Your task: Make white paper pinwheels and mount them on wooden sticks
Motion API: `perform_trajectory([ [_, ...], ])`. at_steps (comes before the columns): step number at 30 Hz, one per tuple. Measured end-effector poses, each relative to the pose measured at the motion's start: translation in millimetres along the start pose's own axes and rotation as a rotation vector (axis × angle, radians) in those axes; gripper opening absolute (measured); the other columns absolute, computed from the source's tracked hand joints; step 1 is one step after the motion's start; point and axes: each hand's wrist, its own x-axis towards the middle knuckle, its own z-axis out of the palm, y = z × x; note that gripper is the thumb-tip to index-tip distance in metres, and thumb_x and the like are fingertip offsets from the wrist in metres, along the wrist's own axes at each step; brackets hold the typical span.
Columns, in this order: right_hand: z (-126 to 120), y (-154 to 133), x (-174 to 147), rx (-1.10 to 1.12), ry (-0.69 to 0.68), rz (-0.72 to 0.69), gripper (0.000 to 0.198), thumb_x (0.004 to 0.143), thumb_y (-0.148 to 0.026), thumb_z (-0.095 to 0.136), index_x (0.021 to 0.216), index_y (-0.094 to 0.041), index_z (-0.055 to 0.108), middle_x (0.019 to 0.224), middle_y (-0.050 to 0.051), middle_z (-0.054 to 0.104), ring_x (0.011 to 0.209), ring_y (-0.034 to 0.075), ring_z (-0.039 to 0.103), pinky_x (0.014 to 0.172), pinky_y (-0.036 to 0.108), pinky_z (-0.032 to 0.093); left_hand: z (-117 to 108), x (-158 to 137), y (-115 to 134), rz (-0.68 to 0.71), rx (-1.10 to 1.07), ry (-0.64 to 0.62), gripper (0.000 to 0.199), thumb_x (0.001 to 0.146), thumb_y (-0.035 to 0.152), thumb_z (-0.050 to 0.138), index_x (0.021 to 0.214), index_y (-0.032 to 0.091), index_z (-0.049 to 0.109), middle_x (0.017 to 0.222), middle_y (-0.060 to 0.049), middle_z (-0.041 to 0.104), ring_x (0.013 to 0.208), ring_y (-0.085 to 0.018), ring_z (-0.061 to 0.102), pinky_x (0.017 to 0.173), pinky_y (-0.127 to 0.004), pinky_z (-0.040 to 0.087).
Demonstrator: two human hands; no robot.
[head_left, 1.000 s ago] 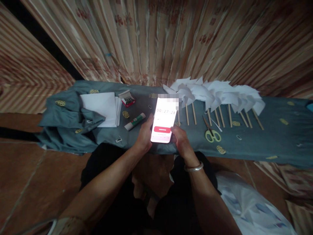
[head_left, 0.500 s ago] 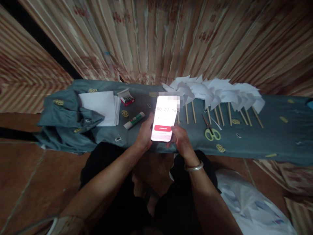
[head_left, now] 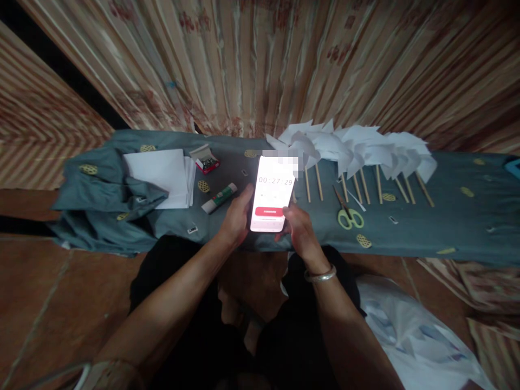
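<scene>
A lit smartphone [head_left: 271, 195] is held upright between both my hands, its screen reading 00:27:29 above a red button. My left hand [head_left: 239, 216] closes on the phone's left edge. On the lower right edge my right hand [head_left: 298, 225] grips it, thumb at the red button; the fingers behind are partly hidden. To the left lie a glue stick [head_left: 219, 198], an open small box of pins [head_left: 206, 158] and a stack of white paper [head_left: 158, 176]. Right of the phone are several white paper pinwheels [head_left: 357, 149] on wooden sticks, with green-handled scissors [head_left: 350, 218] in front.
A grey-green cloth [head_left: 406, 233] covers the long narrow table, bunched up at the left end. Pleated curtains [head_left: 252, 65] hang right behind it. On the tiled floor at lower right stands a white plastic bag [head_left: 410, 325].
The timer on the phone screen has gone from 27 minutes 28 to 29 seconds. The view has shifted slightly; both hands keep the same hold on the phone.
</scene>
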Motion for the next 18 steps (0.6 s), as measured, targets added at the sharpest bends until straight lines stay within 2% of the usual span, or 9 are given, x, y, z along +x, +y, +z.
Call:
perform_trajectory([
  [6,-0.6,-0.1,-2.3,-0.063,0.004,-0.04,0.039,0.091,-0.046,0.042,0.105,-0.019,0.065,0.084,0.004,0.07,0.05,0.015,0.059,0.043,0.028,0.051,0.6,0.5,2.1,-0.029,-0.017,0.02,0.042,0.09,0.049,0.054,0.107,0.015,0.071,0.098,-0.008,0.077,0.099,-0.029,0.071,0.088,-0.039,0.055],
  [11,-1.4,4.3,-2.7,-0.136,-0.025,-0.086,0.041,0.093,-0.046,0.041,0.115,-0.019,0.063,0.095,0.006,0.072,0.055,0.015,0.061,0.046,0.028,0.053,4.1,0.8,3.4,0.014,-0.037,0.045,0.045,0.092,0.051,0.051,0.111,0.014,0.069,0.1,-0.009,0.077,0.099,-0.027,0.071,0.09,-0.038,0.054],
  [14,-1.0,4.9,-3.1,-0.179,-0.036,-0.102,0.039,0.093,-0.043,0.042,0.117,-0.02,0.062,0.101,0.007,0.072,0.063,0.018,0.065,0.051,0.029,0.056,4.9,1.0,3.1,0.013,-0.028,0.051,0.049,0.092,0.054,0.049,0.11,0.013,0.069,0.095,-0.009,0.077,0.097,-0.026,0.071,0.089,-0.037,0.054],
  [18,0.6,2.6,-4.4,-0.219,-0.034,-0.106,0.036,0.093,-0.04,0.043,0.116,-0.02,0.063,0.105,0.008,0.073,0.063,0.018,0.065,0.052,0.03,0.056,0.5,3.5,-0.3,0.031,0.018,0.101,0.048,0.089,0.057,0.052,0.106,0.016,0.071,0.089,-0.006,0.078,0.09,-0.026,0.072,0.083,-0.034,0.055],
])
